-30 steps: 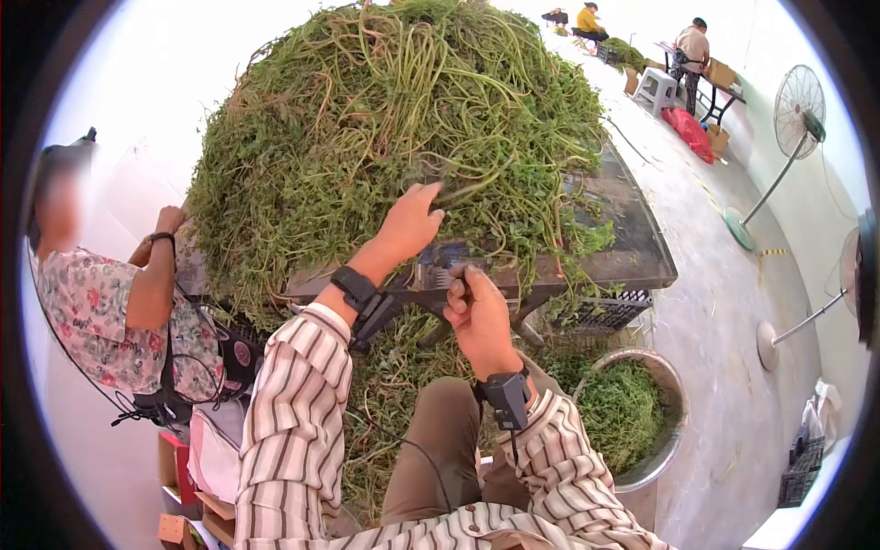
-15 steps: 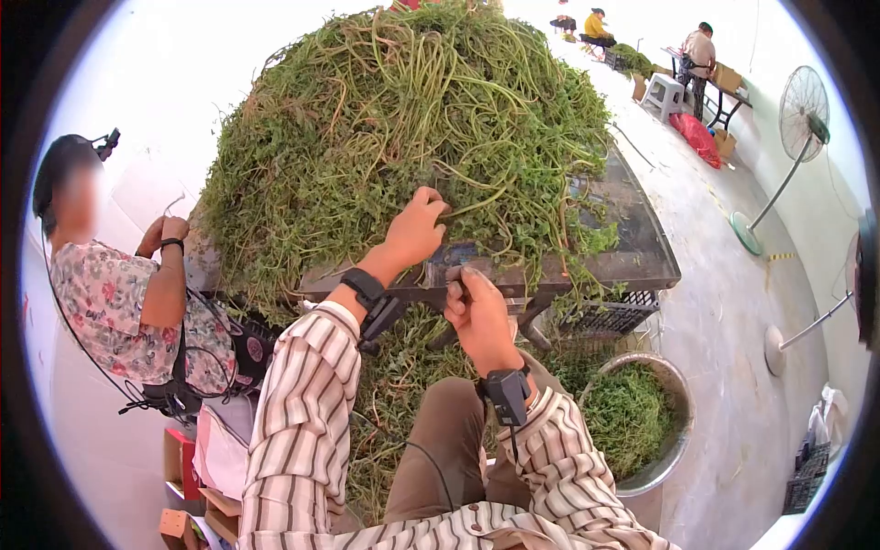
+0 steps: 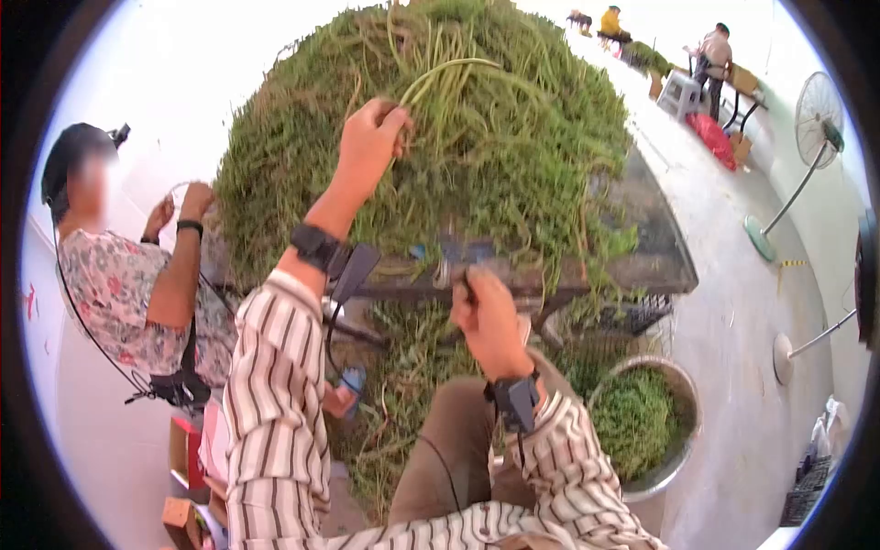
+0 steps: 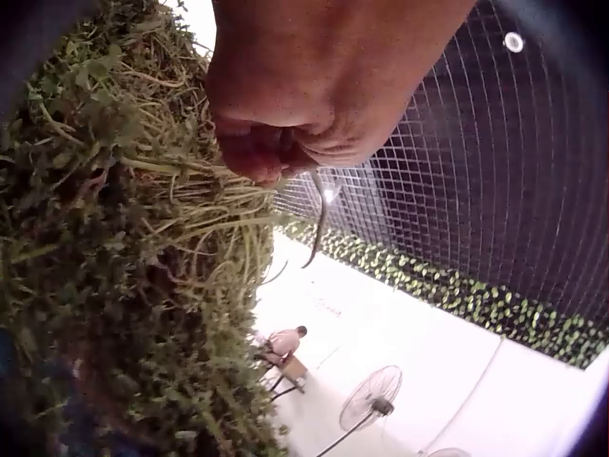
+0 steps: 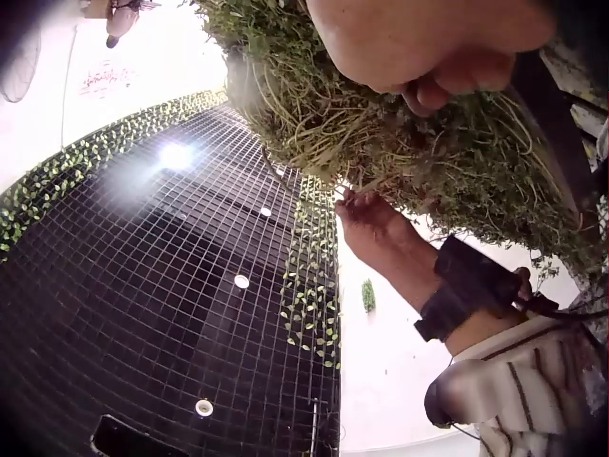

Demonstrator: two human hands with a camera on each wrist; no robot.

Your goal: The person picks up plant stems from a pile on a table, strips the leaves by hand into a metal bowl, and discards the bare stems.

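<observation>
A big mound of leafy green stems (image 3: 513,174) covers the dark table (image 3: 653,215). My left hand (image 3: 371,137) is raised over the mound's upper left and pinches a long green stem (image 3: 449,66), which arches to the right. In the left wrist view a thin stem end (image 4: 319,224) sticks out below the curled fingers. My right hand (image 3: 492,325) hangs at the table's front edge with fingers curled; something small and dark shows at its fingertips, and I cannot tell whether it is held.
A round metal tub (image 3: 698,426) of greens stands at lower right, beside a black crate (image 3: 632,321). Loose stems (image 3: 390,458) lie below the table. A person (image 3: 133,284) in a floral shirt works at left. Two stand fans (image 3: 816,119) are at right.
My left hand has moved up and left from the mound's front, drawing a long stem with it. The right hand stays near the table edge. The head view has shifted slightly.
</observation>
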